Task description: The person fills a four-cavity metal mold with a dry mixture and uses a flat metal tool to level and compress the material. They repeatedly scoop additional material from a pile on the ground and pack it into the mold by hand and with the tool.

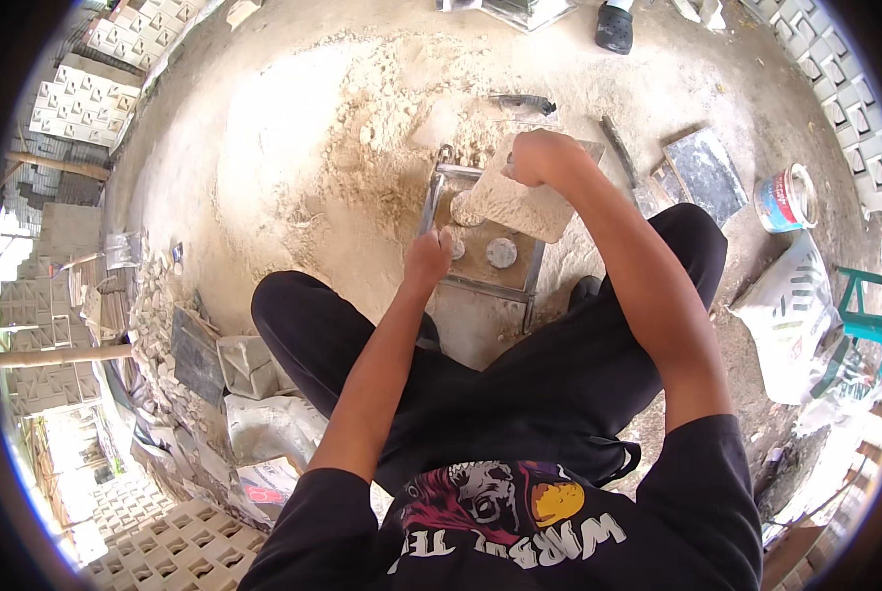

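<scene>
A rectangular metal mould frame (485,289) lies on the ground between my knees, with round pale discs (501,253) set in the sandy material inside it. My left hand (429,258) is closed over the frame's left bar, its thumb up beside one disc. My right hand (544,158) is shut on a trowel whose broad flat blade (525,205), coated with pale mix, hangs over the upper right part of the frame. The blade hides that part of the mould, and my fist hides the trowel's handle.
Loose sandy mix (382,108) spreads beyond the frame. On the right are a long-handled tool (618,148), a dark flat board (707,175), a bucket (786,200), a white sack (786,315) and a green stool (863,315). A person's dark shoe (614,30) shows at the top.
</scene>
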Motion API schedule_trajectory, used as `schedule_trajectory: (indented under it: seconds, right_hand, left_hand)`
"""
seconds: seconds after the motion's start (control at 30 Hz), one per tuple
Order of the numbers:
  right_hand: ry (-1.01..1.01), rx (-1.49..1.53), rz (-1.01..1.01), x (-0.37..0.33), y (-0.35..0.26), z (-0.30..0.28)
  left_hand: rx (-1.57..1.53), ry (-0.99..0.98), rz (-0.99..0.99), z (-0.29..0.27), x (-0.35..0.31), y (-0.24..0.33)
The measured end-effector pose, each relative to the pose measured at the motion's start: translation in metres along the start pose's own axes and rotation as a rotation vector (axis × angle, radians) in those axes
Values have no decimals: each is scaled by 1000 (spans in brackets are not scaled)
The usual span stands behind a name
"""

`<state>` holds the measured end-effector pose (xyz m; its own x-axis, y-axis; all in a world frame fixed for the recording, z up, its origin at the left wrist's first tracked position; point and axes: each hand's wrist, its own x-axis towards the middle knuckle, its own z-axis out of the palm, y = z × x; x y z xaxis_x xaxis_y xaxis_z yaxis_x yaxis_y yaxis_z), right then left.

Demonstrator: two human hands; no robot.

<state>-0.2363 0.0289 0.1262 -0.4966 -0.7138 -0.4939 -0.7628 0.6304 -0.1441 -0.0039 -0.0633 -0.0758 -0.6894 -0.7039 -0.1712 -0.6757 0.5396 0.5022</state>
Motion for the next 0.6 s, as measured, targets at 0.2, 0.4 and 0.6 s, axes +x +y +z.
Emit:
schedule_trajectory:
  seconds: [0.2,0.4,0.6]
  right_hand:
    - [-33,25,98,-11,22,5]
    - [-36,48,70,-25,27,6]
    - [-32,37,111,-27,51,16]
  left_hand:
    - [-94,77,-172,15,39,20]
    - [-415,116,-419,31,85,-24]
    - [56,-136,-250,1,71,14]
